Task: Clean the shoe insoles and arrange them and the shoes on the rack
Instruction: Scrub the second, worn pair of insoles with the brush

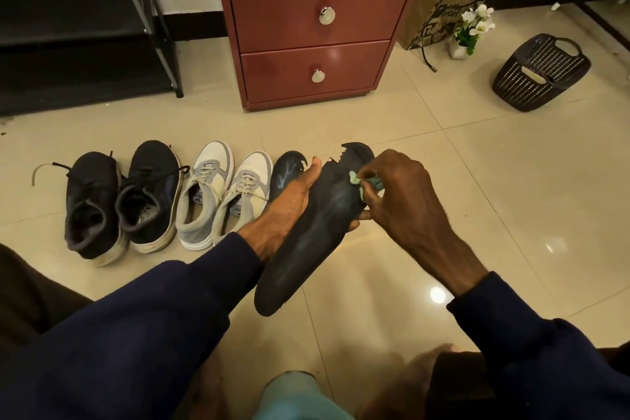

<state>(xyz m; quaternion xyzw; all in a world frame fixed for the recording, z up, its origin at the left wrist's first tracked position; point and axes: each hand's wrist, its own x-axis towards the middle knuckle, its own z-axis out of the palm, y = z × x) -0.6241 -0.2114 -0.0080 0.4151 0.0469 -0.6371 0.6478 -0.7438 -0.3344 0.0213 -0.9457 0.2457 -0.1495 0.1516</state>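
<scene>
Our left hand (289, 201) gripped the insole (313, 228) from nine o'clock; our right hand (399, 194) pinched a cloth (370, 182) against it at one o'clock.

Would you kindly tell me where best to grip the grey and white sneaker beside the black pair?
Probably the heel collar of the grey and white sneaker, reached from the near side: it stands upright with its heel toward the person and its mouth open upward, easy to hook into.

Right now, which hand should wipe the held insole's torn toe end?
Right. The right hand pinches the green cloth against the black insole near its torn toe; the left hand is busy gripping that insole.
</scene>
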